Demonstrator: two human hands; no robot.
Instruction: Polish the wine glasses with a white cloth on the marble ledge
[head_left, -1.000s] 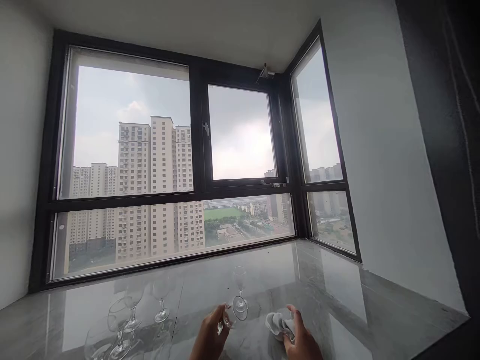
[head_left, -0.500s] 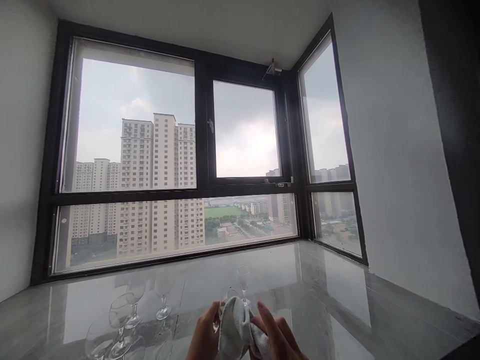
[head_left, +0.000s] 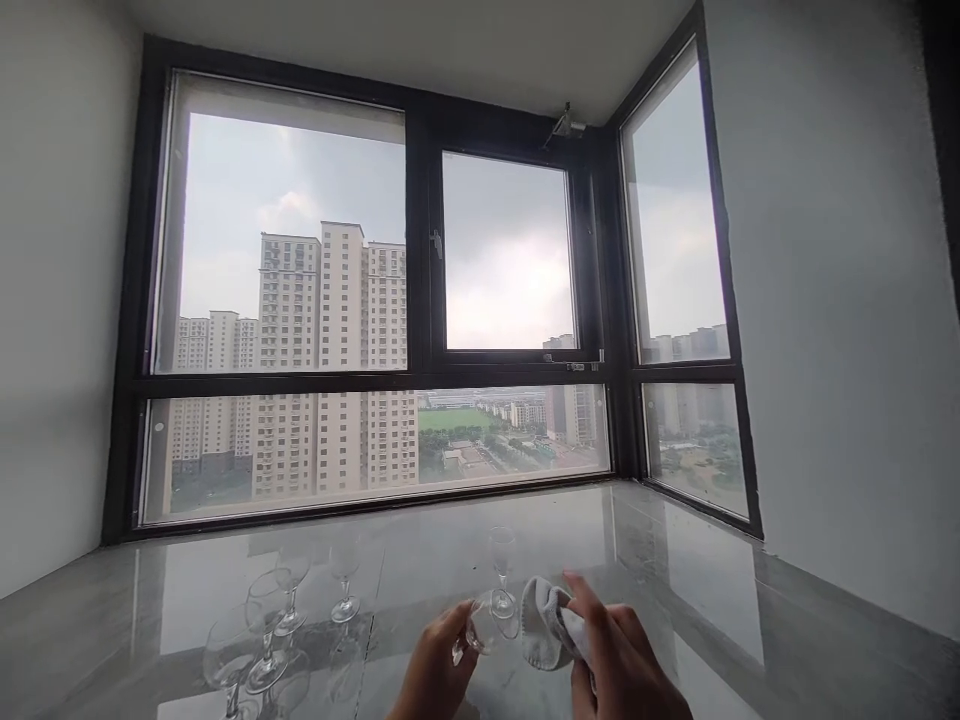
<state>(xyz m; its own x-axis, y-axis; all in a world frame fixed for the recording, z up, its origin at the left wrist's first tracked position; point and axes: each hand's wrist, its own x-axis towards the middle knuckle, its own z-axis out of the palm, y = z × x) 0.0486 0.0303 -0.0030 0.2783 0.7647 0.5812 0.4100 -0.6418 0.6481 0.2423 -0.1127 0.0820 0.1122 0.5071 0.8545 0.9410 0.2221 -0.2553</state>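
Your left hand is closed lightly round a wine glass, fingertips on the bowl, with the glass tipped on its side and its mouth turned toward your right. Your right hand is bunched round a pale cloth; the fingers are curled in and pinch the fabric, and its loose end hangs just beside the glass's rim. Cloth and glass are very close, but whether they touch is hard to tell through the clear bowl.

This looks like the wiping step, with the cloth at the mouth of the glass rather than inside it. The next move calls for a steady left grip low on the bowl, since thin glass will not bear a squeeze, and a gentle turn of the cloth round the rim. Keep the stem clear of the counter.

Just beyond your hands, a small glass stands upright on the glossy grey surface. To the left stands a group of glasses, near one another, with reflections under them. Behind all this, the dark-framed window shows tower blocks and a grey sky.
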